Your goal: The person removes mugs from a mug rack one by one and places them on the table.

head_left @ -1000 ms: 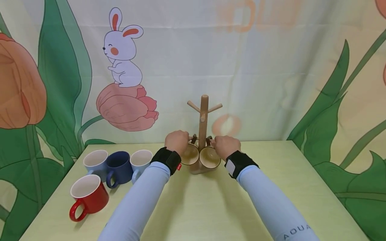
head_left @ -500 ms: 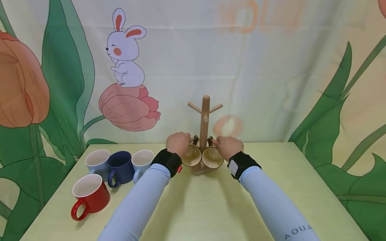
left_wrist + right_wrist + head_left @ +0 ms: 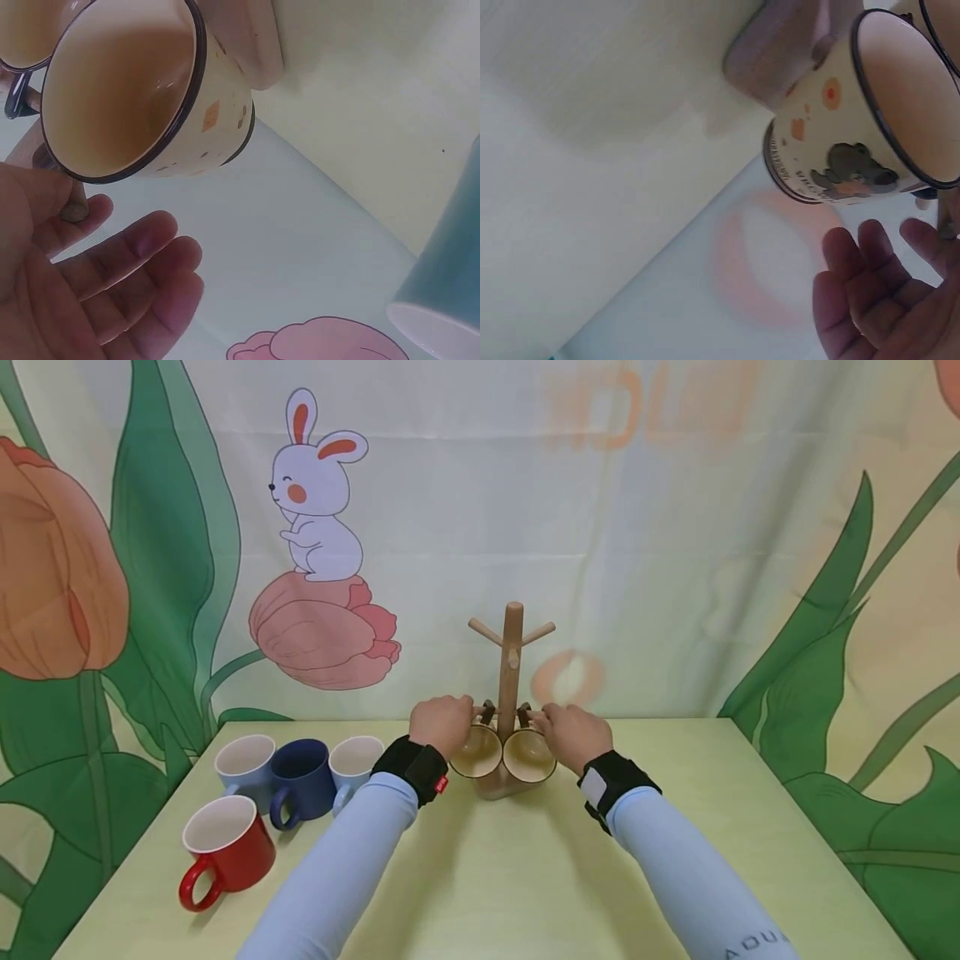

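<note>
A wooden mug tree (image 3: 509,672) stands near the back of the table. Two cream enamel mugs with dark rims hang from its lower pegs, mouths facing me. At the left mug (image 3: 480,753) my left hand (image 3: 442,725) pinches the handle beside the peg. My right hand (image 3: 577,737) does likewise at the right mug (image 3: 531,757). In the left wrist view, the peg end (image 3: 74,212) shows between thumb and index finger, the other fingers loosely bent. A dark animal print (image 3: 855,171) decorates the right mug. Part of its handle is hidden.
On the left of the table are a red mug (image 3: 243,852), a dark blue mug (image 3: 307,781) and two light blue mugs, one (image 3: 250,768) at the far left and one (image 3: 354,760) near my left forearm. A printed curtain (image 3: 637,543) hangs behind the table.
My right wrist has shifted slightly to the right. Both hands stay at the handles, and the cream mugs remain on the pegs. The head view has drifted a little.
</note>
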Tool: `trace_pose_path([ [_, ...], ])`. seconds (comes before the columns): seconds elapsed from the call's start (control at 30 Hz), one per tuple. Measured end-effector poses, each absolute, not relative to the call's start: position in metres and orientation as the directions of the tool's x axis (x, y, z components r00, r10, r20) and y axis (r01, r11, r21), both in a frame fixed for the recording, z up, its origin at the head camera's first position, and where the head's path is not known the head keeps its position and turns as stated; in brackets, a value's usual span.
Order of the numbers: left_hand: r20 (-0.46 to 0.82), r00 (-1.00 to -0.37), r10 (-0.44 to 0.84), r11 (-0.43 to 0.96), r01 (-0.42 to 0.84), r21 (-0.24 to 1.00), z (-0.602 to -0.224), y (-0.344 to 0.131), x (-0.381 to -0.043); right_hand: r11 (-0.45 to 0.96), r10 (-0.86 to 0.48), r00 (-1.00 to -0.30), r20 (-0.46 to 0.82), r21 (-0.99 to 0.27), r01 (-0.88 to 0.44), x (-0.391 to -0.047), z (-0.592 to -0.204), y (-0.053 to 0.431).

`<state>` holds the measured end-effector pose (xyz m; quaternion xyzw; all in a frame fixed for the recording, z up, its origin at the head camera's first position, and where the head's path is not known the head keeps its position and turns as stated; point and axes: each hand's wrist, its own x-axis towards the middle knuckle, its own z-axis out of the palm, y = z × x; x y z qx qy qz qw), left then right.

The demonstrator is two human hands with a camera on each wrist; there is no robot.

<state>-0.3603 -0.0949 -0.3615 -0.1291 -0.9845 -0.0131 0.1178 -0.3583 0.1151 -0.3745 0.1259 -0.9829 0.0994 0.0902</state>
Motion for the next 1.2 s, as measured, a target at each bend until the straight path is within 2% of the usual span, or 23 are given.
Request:
trace_pose_path([
  [0.23, 0.124, -0.967, 0.224, 0.973, 0.230, 0.037, -0.351, -0.101, -0.353, 0.954, -0.149, -0.962, 0.227, -0.224, -0.201, -0.355, -0.390, 0.136],
  [0.53, 0.070, -0.971, 0.228, 0.968, 0.234, 0.088, -0.342, -0.123, -0.321, 0.960, -0.188, -0.951, 0.244, -0.159, -0.231, -0.351, -0.409, 0.156],
  [0.83, 0.006, -0.958, 0.288, 0.950, 0.286, 0.127, -0.368, -0.130, -0.290, 0.954, -0.226, -0.949, 0.222, -0.149, -0.262, -0.348, -0.427, 0.144],
  [1.03, -0.066, -0.944, 0.324, 0.939, 0.312, 0.143, -0.385, -0.130, -0.278, 0.941, -0.254, -0.922, 0.293, -0.145, -0.305, -0.349, -0.441, 0.137],
  [1.2, -0.064, -0.943, 0.327, 0.937, 0.315, 0.154, -0.391, -0.131, -0.273, 0.926, -0.285, -0.890, 0.357, -0.138, -0.352, -0.351, -0.451, 0.136],
])
